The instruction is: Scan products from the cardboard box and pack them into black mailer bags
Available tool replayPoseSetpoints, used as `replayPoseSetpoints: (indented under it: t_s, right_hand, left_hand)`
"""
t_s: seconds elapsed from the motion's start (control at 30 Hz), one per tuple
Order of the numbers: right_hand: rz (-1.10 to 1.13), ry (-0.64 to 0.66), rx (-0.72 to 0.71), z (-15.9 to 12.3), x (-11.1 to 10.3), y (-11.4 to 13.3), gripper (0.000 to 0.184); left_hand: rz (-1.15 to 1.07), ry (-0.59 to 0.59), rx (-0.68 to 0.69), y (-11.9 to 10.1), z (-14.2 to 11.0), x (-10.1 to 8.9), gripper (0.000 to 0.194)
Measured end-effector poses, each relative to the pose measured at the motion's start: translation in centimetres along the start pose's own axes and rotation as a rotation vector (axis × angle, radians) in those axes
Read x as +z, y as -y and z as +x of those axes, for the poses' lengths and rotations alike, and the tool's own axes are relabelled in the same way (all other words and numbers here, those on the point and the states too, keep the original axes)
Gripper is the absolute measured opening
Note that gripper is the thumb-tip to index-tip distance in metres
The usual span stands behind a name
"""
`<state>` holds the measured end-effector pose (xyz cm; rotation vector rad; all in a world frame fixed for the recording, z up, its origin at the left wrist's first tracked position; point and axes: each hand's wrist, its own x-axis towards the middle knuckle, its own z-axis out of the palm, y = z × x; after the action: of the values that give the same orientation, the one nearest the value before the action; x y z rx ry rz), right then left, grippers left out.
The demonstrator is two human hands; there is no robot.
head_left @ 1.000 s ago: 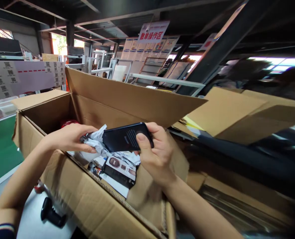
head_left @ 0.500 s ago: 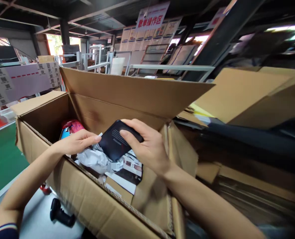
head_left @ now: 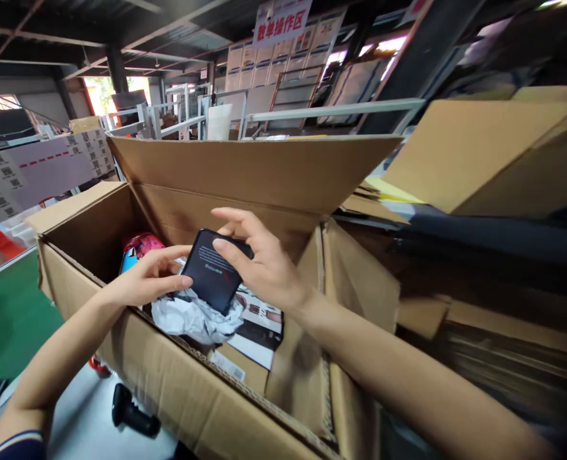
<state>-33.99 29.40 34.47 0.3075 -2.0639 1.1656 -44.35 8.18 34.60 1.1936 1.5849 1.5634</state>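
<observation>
Right, black case (head_left: 211,281) is between both hands, over the open big carton (head_left: 178,377). Clock positions are from the case, 12 at top of view.

Orientation: printed face toward camera, one corner at 11, opposite one at 5. Outline looks near square from this angle; can't tell the long axis.

Grip: left hand (head_left: 152,275) at 9, narrow pinch on the near-left corner, thumb in front. Right hand (head_left: 269,268) at 3, thumb over the face, index finger lifted off; can't tell if the others bear on the back.

Writing: face has small pale lines plus a bigger word, upside down, looks like "Warning", with a red mark beside it. Hanging sign (head_left: 283,25) at 1 reads 散单操作区 in red. Panel (head_left: 39,166) at 10 has QR codes. Printed box (head_left: 262,319) at 4 shows large letters, partly covered. Barcode label (head_left: 228,365) at 6, too small to read. Crumpled wrapping (head_left: 192,317) sits at 7.
</observation>
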Motion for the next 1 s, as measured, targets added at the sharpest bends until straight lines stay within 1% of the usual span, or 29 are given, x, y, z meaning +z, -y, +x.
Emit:
replayPoseSetpoints:
  t_s: [0.07,0.13,0.17,0.23,0.3,0.33,0.4,0.47,0.53,0.57,0.6,0.67,0.73,0.77,0.8,0.87,0.93,1.0]
  right_hand:
    - [0.110,-0.028,0.079,0.0,-0.4,-0.3,0.052]
    - [0.179,-0.019,0.156,-0.1,-0.7,-0.3,0.056]
    - [0.182,0.014,0.190,-0.2,-0.8,-0.2,0.055]
    - [0.144,0.119,0.239,-0.4,-0.7,0.1,0.051]
    - [0.107,0.208,0.254,-0.6,-0.4,0.3,0.047]
    - [0.101,0.231,0.252,-0.6,-0.2,0.4,0.045]
    - [0.104,0.247,0.231,-0.7,0.1,0.4,0.037]
    - [0.100,0.247,0.191,-0.7,0.2,0.4,0.036]
    - [0.088,0.198,0.140,-0.8,0.0,0.4,0.039]
    - [0.082,0.155,0.114,-0.8,-0.1,0.5,0.039]
    - [0.076,0.108,0.085,-0.9,-0.3,0.6,0.039]
    - [0.060,0.027,0.016,-1.0,-0.5,0.8,0.037]
    - [0.037,-0.023,-0.081,-1.1,-0.7,1.0,0.033]
    - [0.022,-0.041,-0.136,-1.2,-0.7,1.0,0.032]
    - [0.009,-0.052,-0.189,-1.3,-0.7,1.1,0.030]
    - [-0.005,-0.052,-0.269,-1.5,-0.6,1.2,0.028]
    - [-0.007,-0.055,-0.307,-1.7,-0.5,1.2,0.026]
    - [-0.009,-0.092,-0.322,-1.8,-0.4,1.2,0.022]
  left_hand:
    - [-0.018,-0.062,-0.011,0.2,-0.1,0.0,0.055]
    - [-0.055,-0.172,0.009,0.4,-0.2,-0.3,0.053]
    - [-0.079,-0.237,0.035,0.5,-0.2,-0.5,0.052]
    - [-0.129,-0.358,0.104,0.8,-0.3,-0.9,0.050]
    - [-0.160,-0.435,0.157,1.0,-0.4,-1.1,0.049]
    - [-0.167,-0.454,0.171,1.1,-0.5,-1.1,0.050]
    - [-0.169,-0.460,0.179,1.2,-0.7,-1.0,0.057]
    - [-0.167,-0.435,0.182,1.2,-1.0,-0.9,0.074]
    - [-0.173,-0.372,0.183,1.2,-1.4,-0.8,0.090]
    - [-0.182,-0.333,0.184,1.2,-1.6,-0.9,0.091]
    - [-0.191,-0.295,0.181,1.2,-1.8,-0.9,0.087]
    - [-0.194,-0.244,0.170,1.1,-2.1,-0.9,0.068]
    - [-0.175,-0.243,0.171,1.1,-2.3,-0.9,0.047]
    - [-0.163,-0.253,0.177,1.1,-2.3,-0.8,0.041]
    - [-0.155,-0.267,0.186,1.1,-2.3,-0.7,0.039]
    - [-0.152,-0.285,0.197,1.1,-2.2,-0.5,0.042]
    - [-0.156,-0.315,0.202,1.1,-2.1,-0.2,0.046]
    - [-0.149,-0.378,0.217,1.0,-2.0,0.1,0.045]
